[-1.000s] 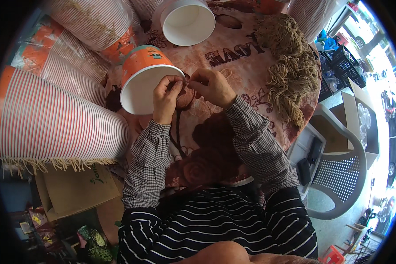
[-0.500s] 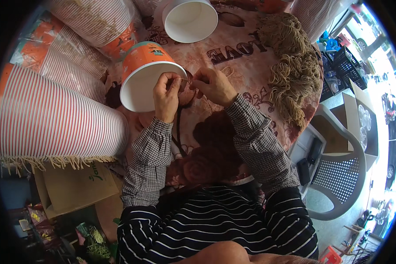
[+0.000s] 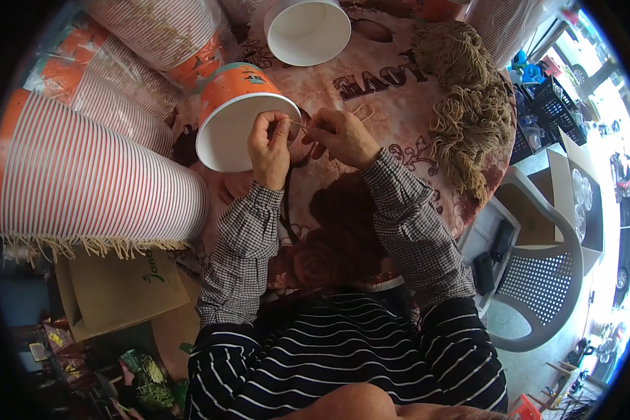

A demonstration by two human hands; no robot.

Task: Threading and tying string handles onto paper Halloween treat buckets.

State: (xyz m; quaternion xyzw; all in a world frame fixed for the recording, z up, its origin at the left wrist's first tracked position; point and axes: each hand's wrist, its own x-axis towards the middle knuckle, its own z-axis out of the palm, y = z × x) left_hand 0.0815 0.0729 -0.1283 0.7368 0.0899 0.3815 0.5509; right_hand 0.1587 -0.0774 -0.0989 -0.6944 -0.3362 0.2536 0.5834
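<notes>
An orange paper bucket [image 3: 239,82] lies tipped over on the table, its white mouth toward me. In front of its rim, my left hand [image 3: 270,150] pinches a thin string [image 3: 298,124] between thumb and fingertips. My right hand [image 3: 343,138] is closed on the same string just to the right, fingertips bent. The short length between the hands is pale and partly hidden by the fingers. A pile of beige strings [image 3: 469,105] lies at the right side of the table. Farther back is a second paper bucket [image 3: 308,33], white inside, tilted toward me.
Nested paper buckets [image 3: 105,168] lie in a long stack at the left, cut strings hanging below. More wrapped stacks [image 3: 147,31] fill the far left. A patterned cloth [image 3: 329,203] covers the round table. A grey plastic chair [image 3: 539,280] and an open carton [image 3: 574,189] stand right.
Both hands stay close together at the string, with slight finger movement. The whole view has shifted a little; the buckets otherwise lie as before.
</notes>
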